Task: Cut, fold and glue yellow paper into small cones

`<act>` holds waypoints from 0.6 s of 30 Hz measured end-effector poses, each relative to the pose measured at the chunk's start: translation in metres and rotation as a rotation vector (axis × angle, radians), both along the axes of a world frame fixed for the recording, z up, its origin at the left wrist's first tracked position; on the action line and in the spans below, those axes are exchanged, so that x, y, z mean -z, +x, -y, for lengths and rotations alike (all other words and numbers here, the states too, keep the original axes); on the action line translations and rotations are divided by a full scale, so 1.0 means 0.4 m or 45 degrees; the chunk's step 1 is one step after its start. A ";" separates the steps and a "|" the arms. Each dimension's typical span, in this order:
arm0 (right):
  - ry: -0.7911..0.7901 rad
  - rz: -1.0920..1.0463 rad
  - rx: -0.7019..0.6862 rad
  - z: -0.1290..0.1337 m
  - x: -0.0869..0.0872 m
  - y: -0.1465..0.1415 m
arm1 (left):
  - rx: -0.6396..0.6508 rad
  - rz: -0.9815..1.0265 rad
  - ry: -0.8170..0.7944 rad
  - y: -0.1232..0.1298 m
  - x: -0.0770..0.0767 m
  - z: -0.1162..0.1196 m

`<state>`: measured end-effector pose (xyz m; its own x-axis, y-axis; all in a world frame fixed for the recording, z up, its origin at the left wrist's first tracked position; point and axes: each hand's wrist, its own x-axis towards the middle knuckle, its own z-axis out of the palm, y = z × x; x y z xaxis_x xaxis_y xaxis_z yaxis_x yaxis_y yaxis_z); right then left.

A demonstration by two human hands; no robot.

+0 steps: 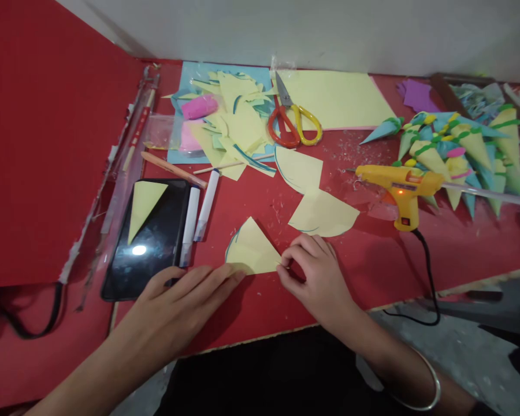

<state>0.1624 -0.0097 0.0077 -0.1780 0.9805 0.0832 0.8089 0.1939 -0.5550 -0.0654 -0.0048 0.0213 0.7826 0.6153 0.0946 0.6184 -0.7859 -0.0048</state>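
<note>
The paper piece (253, 251) lies on the red table (260, 202), near its front edge, between the two hands. The right hand (314, 266) pinches the right-hand corner of it, thumb and finger closed together there; the left hand (190, 294) is flat and loose, its fingertips resting on the lower left edge without gripping anything. With only that light hold, the sheet could skid or twist if the right hand pulls, and a hard pinch might crease or tear the thin corner. The right knuckles are just beside a second paper piece (323, 214), so a sideways move could push it into the third paper piece (299, 170), which it touches. The glue gun (401, 182) shows a lit light, so its nozzle is probably hot; reaching across it could burn the skin. Its cord (429, 277) loops past the table's front edge near the right forearm, and a snag there could drag the gun or upset the paper cones (459, 156) behind it. The left hand also overlaps the phone (156, 242), and might nudge it.
</note>
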 end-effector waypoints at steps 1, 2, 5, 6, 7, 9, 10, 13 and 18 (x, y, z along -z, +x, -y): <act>-0.011 -0.026 -0.002 0.001 -0.002 0.003 | -0.019 -0.019 -0.034 -0.015 0.001 0.003; -0.026 -0.056 -0.009 0.002 -0.004 0.007 | -0.008 -0.021 -0.069 -0.028 0.003 0.006; -0.060 -0.138 -0.064 0.006 -0.014 0.021 | 0.018 0.005 -0.104 -0.053 0.012 0.009; -0.072 -0.157 -0.091 0.008 -0.017 0.027 | 0.021 0.020 -0.094 -0.056 0.015 0.009; -0.086 -0.170 -0.121 0.010 -0.020 0.034 | 0.015 0.029 -0.085 -0.057 0.017 0.008; -0.104 -0.198 -0.178 0.011 -0.023 0.048 | -0.002 0.022 -0.077 -0.057 0.016 0.002; -0.101 -0.216 -0.201 0.011 -0.024 0.056 | 0.008 0.022 -0.070 -0.056 0.014 -0.002; -0.008 -0.223 -0.266 0.003 -0.022 0.073 | 0.098 0.035 -0.062 -0.052 0.002 -0.022; 0.229 0.140 -0.576 -0.025 -0.011 0.067 | 0.263 0.086 -0.095 -0.046 -0.011 -0.053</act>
